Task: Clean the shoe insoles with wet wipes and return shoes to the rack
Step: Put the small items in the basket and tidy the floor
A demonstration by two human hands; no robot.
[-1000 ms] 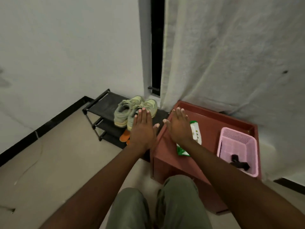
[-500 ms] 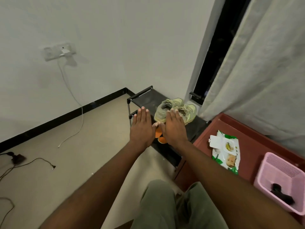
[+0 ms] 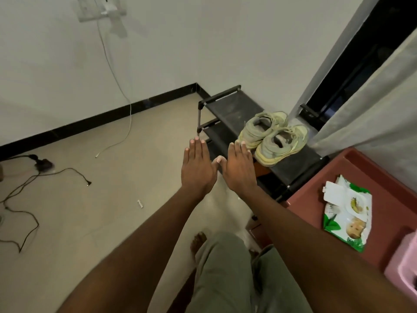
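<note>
A pair of pale green sneakers [image 3: 272, 137] stands side by side on the top shelf of a low black shoe rack [image 3: 228, 107] in the room's corner. My left hand [image 3: 197, 168] and my right hand [image 3: 239, 169] are held out flat, palms down, fingers straight, thumbs nearly touching. They hover in front of the rack and hold nothing. The right hand is just left of the nearer sneaker. A green and white pack of wet wipes [image 3: 345, 211] lies on the dark red table [image 3: 383, 177] at the right.
A pink basket [image 3: 404, 276] sits at the table's right edge. A grey curtain [image 3: 372, 105] hangs behind the table. Cables [image 3: 29, 199] and a white cord [image 3: 126, 102] trail over the beige floor on the left. My legs and a bare foot [image 3: 198, 241] are below.
The view has swung left and down: the rack and sneakers now sit right of my hands, and the table and wipes have slid to the right edge. Both hands stay flat and empty.
</note>
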